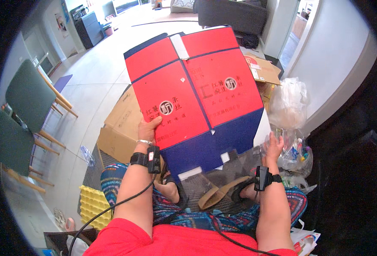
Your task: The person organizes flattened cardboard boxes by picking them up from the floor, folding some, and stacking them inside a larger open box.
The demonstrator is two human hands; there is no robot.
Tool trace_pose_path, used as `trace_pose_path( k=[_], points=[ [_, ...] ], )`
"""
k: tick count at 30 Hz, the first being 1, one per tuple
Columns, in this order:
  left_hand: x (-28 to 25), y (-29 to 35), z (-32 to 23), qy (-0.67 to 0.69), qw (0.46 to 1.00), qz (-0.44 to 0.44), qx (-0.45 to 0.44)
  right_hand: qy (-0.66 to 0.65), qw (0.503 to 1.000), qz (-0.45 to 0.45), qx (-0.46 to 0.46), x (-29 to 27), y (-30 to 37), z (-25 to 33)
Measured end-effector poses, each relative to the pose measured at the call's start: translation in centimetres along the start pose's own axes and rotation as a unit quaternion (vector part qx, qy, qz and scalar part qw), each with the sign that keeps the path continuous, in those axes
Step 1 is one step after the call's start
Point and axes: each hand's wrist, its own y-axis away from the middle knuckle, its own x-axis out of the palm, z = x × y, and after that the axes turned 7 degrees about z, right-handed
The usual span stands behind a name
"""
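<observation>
A flattened red and dark blue cardboard box is held up before me, its printed face toward me and its top tilted away. My left hand grips its left edge, with the thumb on the front and the other fingers hidden behind. Beside the lower right edge is my right hand, its fingers stretched out and apart. Whether its palm touches the cardboard cannot be made out. Clear plastic film hangs near the box's lower edge, partly over the blue part.
Brown cardboard lies to the left, with more brown cardboard behind at right. Filled clear plastic bags stand by the right wall. Yellow egg-crate foam lies near my left knee. Green chairs stand left; a grey sofa is beyond.
</observation>
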Motion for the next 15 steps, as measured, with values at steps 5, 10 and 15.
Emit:
trace_pose_path(
  k=[5,10,15],
  points=[
    [-0.4,-0.7,2.5,0.109,0.992,-0.046,0.039,-0.36,0.834,0.236,0.344,2.8,7.2,1.1],
    [0.0,-1.3,4.0,0.139,0.985,-0.099,-0.019,-0.353,0.837,0.303,0.288,4.8,8.2,4.5],
    [-2.0,-1.4,3.9,0.054,0.995,-0.088,0.004,-0.032,0.988,0.12,0.096,3.4,5.3,6.6]
  ],
)
